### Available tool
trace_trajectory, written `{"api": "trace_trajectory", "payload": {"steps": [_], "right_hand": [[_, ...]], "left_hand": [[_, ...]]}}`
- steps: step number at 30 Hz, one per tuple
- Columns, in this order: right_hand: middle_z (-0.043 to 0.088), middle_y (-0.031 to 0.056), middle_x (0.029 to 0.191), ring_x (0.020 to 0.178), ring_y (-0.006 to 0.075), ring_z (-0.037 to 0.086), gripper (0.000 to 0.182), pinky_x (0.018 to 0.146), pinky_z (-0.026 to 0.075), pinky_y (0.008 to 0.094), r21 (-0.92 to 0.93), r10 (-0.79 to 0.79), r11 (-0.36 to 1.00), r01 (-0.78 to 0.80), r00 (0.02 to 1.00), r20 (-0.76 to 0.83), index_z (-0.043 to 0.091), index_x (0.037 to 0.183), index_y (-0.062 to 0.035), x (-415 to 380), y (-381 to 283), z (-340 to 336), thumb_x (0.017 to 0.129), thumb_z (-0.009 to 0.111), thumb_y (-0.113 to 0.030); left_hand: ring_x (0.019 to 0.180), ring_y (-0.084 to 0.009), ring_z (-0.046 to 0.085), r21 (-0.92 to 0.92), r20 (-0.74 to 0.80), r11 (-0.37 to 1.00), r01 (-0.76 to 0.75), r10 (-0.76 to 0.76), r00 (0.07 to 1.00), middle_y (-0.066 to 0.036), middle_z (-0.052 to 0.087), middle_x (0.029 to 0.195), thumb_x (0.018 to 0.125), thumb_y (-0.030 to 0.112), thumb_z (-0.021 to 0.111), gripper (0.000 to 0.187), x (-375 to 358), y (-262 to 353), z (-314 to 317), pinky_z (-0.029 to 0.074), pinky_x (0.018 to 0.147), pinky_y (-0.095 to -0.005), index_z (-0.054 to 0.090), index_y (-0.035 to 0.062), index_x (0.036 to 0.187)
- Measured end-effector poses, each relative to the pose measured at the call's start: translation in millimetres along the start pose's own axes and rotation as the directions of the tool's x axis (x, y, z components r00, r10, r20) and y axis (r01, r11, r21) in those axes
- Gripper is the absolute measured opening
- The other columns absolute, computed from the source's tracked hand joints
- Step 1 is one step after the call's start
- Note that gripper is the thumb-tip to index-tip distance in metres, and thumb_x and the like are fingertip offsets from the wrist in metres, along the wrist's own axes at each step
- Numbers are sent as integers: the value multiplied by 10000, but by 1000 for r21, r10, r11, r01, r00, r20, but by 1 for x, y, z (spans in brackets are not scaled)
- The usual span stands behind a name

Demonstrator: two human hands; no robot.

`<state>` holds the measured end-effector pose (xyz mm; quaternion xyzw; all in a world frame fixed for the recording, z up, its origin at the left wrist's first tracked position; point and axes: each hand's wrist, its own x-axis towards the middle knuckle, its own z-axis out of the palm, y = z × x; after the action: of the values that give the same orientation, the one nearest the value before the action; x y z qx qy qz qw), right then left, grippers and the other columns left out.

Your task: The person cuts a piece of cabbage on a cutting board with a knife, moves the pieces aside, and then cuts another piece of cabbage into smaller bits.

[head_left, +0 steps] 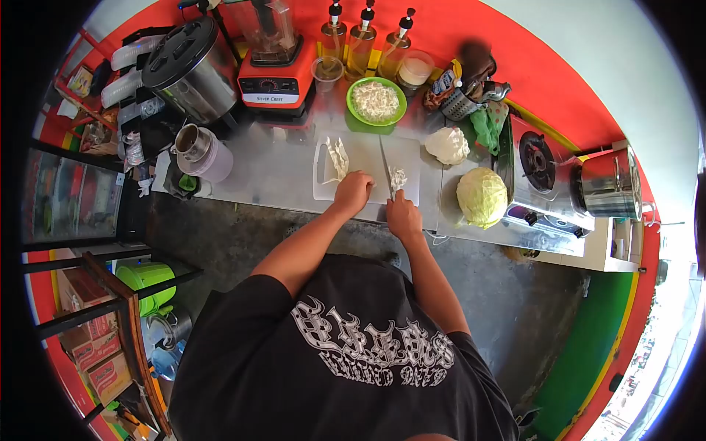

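My right hand is closed around the handle of a kitchen knife, whose blade points away from me over a white cutting board. Chopped white shreds lie just right of the blade. My left hand rests on the board left of the knife, fingers curled; what they hold, if anything, is hidden. Beyond it lie long pale strips, apparently cabbage. A green bowl behind the board is heaped with white shreds.
Right of the board sit a cabbage and a pale leafy piece, beside a gas stove with a pot. Behind stand a red blender and pump bottles. A jug stands at left.
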<state>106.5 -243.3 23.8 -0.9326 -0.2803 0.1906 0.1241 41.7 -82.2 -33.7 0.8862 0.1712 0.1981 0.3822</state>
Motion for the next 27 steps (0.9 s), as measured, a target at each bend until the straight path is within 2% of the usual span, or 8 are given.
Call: {"api": "trace_trajectory", "payload": {"steps": [3, 7, 10, 13, 15, 18, 24, 27], "right_hand": [[700, 307, 943, 893, 512, 682, 292, 811, 537, 591, 8, -35, 999, 35, 999, 15, 501, 1093, -16, -3, -8, -2, 1020, 527, -297], [726, 255, 928, 887, 459, 713, 300, 795, 566, 557, -68, -85, 994, 90, 994, 75, 474, 1119, -15, -1, -8, 4, 1032, 519, -298], [714, 289, 944, 901, 483, 703, 286, 797, 556, 569, -49, -57, 997, 61, 994, 90, 473, 1110, 0, -6, -14, 10, 1025, 516, -270], [720, 279, 965, 929, 469, 710, 265, 818, 564, 554, -56, -2, 998, 9, 993, 120, 458, 1136, -10, -4, -15, 21, 1026, 499, -247], [722, 276, 971, 939, 464, 712, 256, 824, 567, 547, -65, -18, 998, 25, 994, 108, 456, 1140, -8, 3, -13, 23, 1021, 500, -229], [727, 268, 984, 954, 452, 717, 244, 827, 575, 533, -105, -47, 993, 59, 992, 115, 454, 1145, -3, 4, -13, 12, 1004, 514, -193], [737, 250, 968, 949, 423, 732, 236, 803, 595, 497, -150, -2, 988, 21, 993, 120, 464, 1137, -10, -5, -26, 20, 972, 546, -158], [741, 244, 954, 935, 412, 739, 226, 796, 600, 490, -168, -19, 985, 33, 996, 86, 470, 1126, -12, 7, -21, 22, 967, 546, -153]], "left_hand": [[829, -380, 679, -59, 74, 992, 108, -103, 992, -182, 692, 826, 803, 66, 681, 63, 10, 6, -1, 540, 737, -461, 733, 39, 827], [774, -387, 684, -54, 47, 993, 102, -100, 994, -199, 685, 777, 792, 66, 683, 62, 10, 6, -1, 540, 702, -465, 725, 23, 808], [791, -390, 674, -110, 34, 993, 49, -46, 998, -199, 687, 826, 792, 57, 688, 59, 8, -3, 4, 536, 712, -459, 722, 28, 829], [766, -331, 659, -127, 26, 992, -10, 14, 1000, -166, 660, 837, 787, 28, 718, 95, 9, -8, 4, 517, 693, -408, 691, 5, 875], [753, -308, 656, -210, 93, 976, 65, -47, 995, -153, 640, 825, 792, 25, 721, 96, 9, -11, 4, 513, 686, -381, 681, -7, 874], [741, -289, 653, -153, 107, 988, 35, -18, 994, -143, 625, 807, 793, 30, 732, 105, 12, -19, 8, 511, 678, -364, 675, -12, 871], [742, -331, 625, -209, 59, 977, 44, -32, 998, -154, 613, 778, 772, 40, 729, 84, 10, -13, 7, 495, 678, -425, 673, 12, 828], [734, -315, 637, -213, 93, 975, 67, -48, 994, -154, 622, 789, 775, 45, 736, 90, 12, -15, 6, 509, 676, -403, 674, 12, 831]]}}
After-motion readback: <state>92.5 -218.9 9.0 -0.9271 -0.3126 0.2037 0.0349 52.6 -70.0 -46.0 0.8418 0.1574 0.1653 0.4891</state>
